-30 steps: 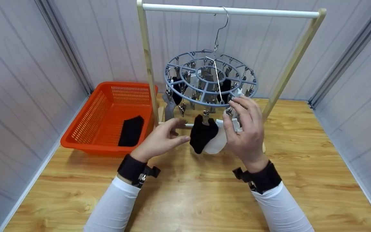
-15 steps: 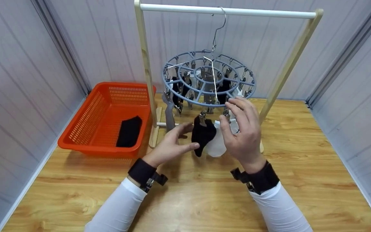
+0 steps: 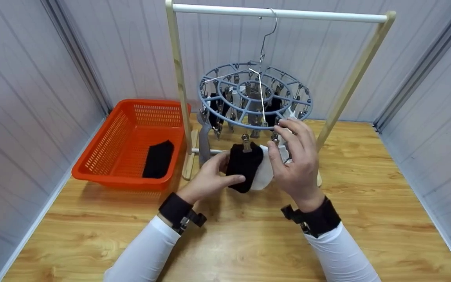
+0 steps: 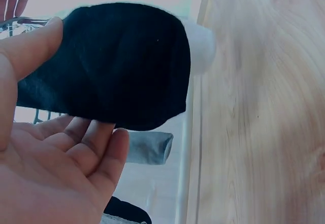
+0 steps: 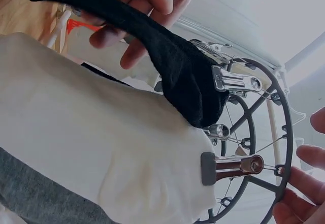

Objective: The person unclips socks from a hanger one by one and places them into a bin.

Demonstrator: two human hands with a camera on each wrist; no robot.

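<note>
A round grey clip hanger (image 3: 249, 126) hangs before me with socks clipped on. A black sock (image 3: 245, 168) hangs from a metal clip (image 3: 246, 143) at its near side. My left hand (image 3: 213, 176) is around the sock's left edge, thumb in front and fingers behind, without a visible tight grip. In the left wrist view, the loosely bent fingers lie along the black sock's (image 4: 117, 66) edge. My right hand (image 3: 298, 156) is spread at the near rim, its fingertips at the ring (image 5: 287, 148) in the right wrist view. Beside the black sock hangs a white sock (image 3: 264, 168).
An orange basket (image 3: 104, 178) at the left holds another black sock (image 3: 158, 159). The wooden stand with a white bar (image 3: 327, 15) carries the hanger. Grey sock (image 3: 204, 141) hangs at the hanger's left. Panel walls enclose the wooden table (image 3: 249, 243).
My left hand has moved right to the black sock, its thumb now over the front. The sock has turned flatter toward the head camera. The right hand stays near the rim.
</note>
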